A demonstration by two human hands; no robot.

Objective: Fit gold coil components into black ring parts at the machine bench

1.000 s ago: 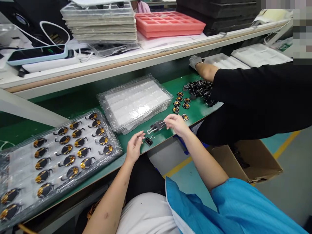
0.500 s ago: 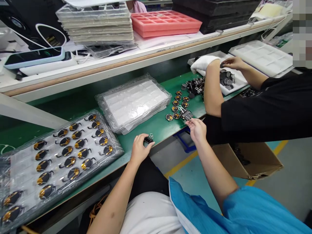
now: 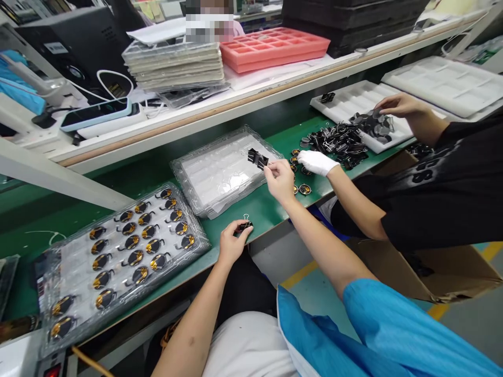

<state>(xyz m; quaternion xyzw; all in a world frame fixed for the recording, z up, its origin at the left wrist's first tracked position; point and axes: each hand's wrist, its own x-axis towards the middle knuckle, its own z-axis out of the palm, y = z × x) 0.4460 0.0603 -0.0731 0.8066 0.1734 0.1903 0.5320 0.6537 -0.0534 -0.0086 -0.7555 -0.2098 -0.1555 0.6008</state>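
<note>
My left hand (image 3: 231,243) is closed on a black binder clip (image 3: 244,227) at the table's front edge; its wire handle points up. My right hand (image 3: 281,180) is raised above the green table, its fingers pinching the wire handles of one or more black binder clips (image 3: 257,158); I cannot tell how many. Behind them lies a stack of clear plastic trays (image 3: 212,173). Small round black-and-gold parts (image 3: 305,189) lie just right of my right hand, some hidden behind it. To the left, a clear tray (image 3: 74,262) holds several such parts with short black tails.
A co-worker's white-gloved hand (image 3: 318,162) reaches to the round parts; their bare hand (image 3: 403,106) is over a white tray (image 3: 377,147) of dark discs. A pile of binder clips (image 3: 338,141) lies between. A shelf (image 3: 251,97) spans the back; a cardboard box (image 3: 463,272) stands below right.
My right hand has lifted the binder clips up and left, away from the round parts. The co-worker's gloved hand has come down to those parts. My left hand keeps its clip; the view has shifted.
</note>
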